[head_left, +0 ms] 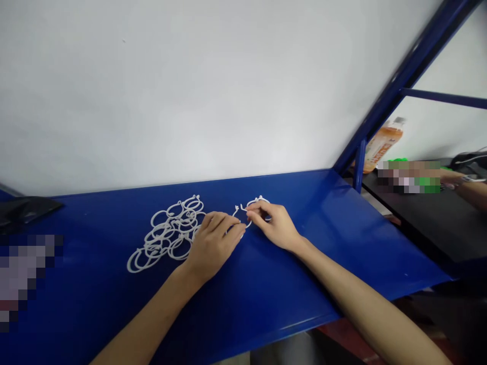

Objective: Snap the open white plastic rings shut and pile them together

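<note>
Between my two hands is a white plastic ring (pixel 235 212), with a gap at its top between its two small ends. My left hand (pixel 216 238) is closed on the ring's left side, its fingers partly hiding it. My right hand (pixel 274 223) pinches the ring near its right end. Behind my right fingers, at least one more white ring (pixel 260 197) lies on the blue tabletop (pixel 297 294), partly covered by the hand. A loose pile of several white rings (pixel 167 233) spreads out to the left of my left hand, some overlapping.
A pale wall (pixel 198 101) rises behind the table. At the left lies a black plastic bag (pixel 30 210) near a blurred patch. To the right stand a blue metal frame (pixel 380 104), an orange drink bottle (pixel 384 144) and a dark table (pixel 411 218), with another person's arm (pixel 472 190) over it.
</note>
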A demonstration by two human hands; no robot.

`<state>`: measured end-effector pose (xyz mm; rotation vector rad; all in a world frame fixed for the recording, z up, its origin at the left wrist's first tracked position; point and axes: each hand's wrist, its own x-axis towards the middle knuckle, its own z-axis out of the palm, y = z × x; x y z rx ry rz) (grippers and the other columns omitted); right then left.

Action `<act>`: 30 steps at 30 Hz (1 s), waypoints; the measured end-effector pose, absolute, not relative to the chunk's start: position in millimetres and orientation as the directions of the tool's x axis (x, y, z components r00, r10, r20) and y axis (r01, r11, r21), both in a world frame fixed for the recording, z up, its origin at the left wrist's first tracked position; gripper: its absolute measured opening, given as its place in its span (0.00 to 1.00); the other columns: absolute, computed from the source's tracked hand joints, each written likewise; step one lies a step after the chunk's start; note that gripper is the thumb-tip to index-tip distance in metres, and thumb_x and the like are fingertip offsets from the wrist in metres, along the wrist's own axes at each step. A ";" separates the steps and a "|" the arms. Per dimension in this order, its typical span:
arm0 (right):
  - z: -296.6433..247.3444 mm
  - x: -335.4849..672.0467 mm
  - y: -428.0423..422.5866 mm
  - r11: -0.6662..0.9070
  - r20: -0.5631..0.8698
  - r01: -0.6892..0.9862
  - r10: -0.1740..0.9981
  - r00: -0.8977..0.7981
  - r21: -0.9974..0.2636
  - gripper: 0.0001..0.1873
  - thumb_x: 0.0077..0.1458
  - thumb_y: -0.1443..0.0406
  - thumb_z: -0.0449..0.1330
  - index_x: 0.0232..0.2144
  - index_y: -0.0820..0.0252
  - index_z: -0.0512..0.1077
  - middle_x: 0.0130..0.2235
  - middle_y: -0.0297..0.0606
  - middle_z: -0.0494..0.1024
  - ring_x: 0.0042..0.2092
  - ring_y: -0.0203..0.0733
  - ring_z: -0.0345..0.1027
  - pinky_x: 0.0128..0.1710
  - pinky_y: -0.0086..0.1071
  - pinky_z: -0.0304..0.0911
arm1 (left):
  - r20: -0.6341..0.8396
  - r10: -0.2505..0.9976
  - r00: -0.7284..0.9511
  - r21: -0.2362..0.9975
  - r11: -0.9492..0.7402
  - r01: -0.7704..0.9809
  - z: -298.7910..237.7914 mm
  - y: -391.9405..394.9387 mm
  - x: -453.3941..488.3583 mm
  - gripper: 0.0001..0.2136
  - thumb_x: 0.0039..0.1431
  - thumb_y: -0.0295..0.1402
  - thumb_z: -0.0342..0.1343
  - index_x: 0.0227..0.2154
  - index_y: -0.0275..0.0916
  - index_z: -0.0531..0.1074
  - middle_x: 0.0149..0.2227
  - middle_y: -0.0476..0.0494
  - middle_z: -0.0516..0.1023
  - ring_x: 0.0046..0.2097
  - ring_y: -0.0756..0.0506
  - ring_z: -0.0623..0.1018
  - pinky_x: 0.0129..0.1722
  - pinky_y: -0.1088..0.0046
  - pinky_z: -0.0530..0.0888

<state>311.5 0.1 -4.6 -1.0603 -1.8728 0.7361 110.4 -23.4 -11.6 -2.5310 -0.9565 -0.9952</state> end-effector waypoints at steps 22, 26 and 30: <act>-3.6 313.1 -10.0 0.764 0.526 0.299 0.621 -0.581 -0.571 0.11 0.68 0.65 0.51 0.41 0.57 0.73 0.37 0.40 0.77 0.39 0.40 0.70 0.41 0.36 0.68 | 0.581 0.775 0.248 0.621 -0.619 0.480 -9.6 -24.2 109.2 0.08 0.62 0.27 0.54 0.27 0.42 0.71 0.28 0.50 0.77 0.35 0.46 0.74 0.38 0.69 0.72; -6.6 312.1 -10.0 0.748 0.512 0.342 0.647 -0.564 -0.569 0.11 0.68 0.65 0.51 0.43 0.55 0.74 0.38 0.39 0.78 0.40 0.41 0.71 0.42 0.36 0.69 | 0.598 0.762 0.249 0.589 -0.629 0.507 -11.6 -21.9 109.6 0.07 0.63 0.27 0.55 0.28 0.42 0.72 0.29 0.50 0.77 0.36 0.47 0.74 0.38 0.69 0.73; -8.2 306.8 -13.1 0.679 0.557 0.464 0.733 -0.391 -0.569 0.14 0.67 0.61 0.55 0.53 0.54 0.69 0.49 0.44 0.75 0.50 0.44 0.71 0.49 0.42 0.69 | 0.637 0.756 0.151 0.557 -0.586 0.589 -11.6 -18.3 110.1 0.04 0.63 0.31 0.56 0.32 0.41 0.72 0.31 0.49 0.77 0.37 0.47 0.75 0.40 0.68 0.73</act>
